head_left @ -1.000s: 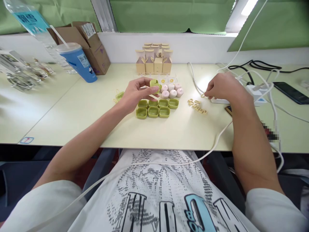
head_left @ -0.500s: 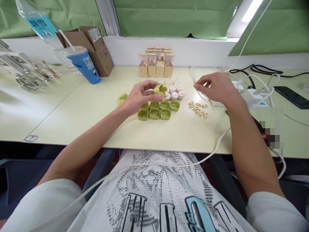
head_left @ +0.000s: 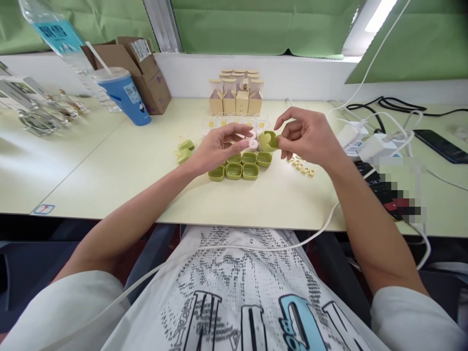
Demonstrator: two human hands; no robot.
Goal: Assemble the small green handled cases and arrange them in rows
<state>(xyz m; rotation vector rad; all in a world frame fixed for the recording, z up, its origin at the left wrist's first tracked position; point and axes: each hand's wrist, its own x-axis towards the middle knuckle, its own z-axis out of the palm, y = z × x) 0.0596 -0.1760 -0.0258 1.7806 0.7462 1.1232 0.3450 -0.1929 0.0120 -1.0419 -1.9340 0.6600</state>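
My right hand (head_left: 305, 139) grips a small green plastic shell with a curved cut-out (head_left: 268, 141) between thumb and fingers, just above the table. To its left, my left hand (head_left: 219, 148) is open, thumb and fingers apart, with nothing in it. Under and in front of the hands sit several small green square cups (head_left: 234, 171) in rows. White round pieces (head_left: 252, 144) lie behind the cups, partly hidden by my left hand. Small yellow parts (head_left: 302, 168) lie right of the cups, partly below my right hand. Light green pieces (head_left: 185, 152) rest left of my left hand.
Small tan boxes (head_left: 236, 102) stand against the wall, with clear plastic pieces (head_left: 210, 124) in front. At the left are a blue cup (head_left: 126, 100), a cardboard box (head_left: 153, 85) and a bottle (head_left: 60, 39). Chargers (head_left: 351, 134), cables and a phone (head_left: 444, 146) occupy the right.
The green shell has passed from my left hand to my right and moved rightward. My right hand came in from the right; my left hand has let go and opened.
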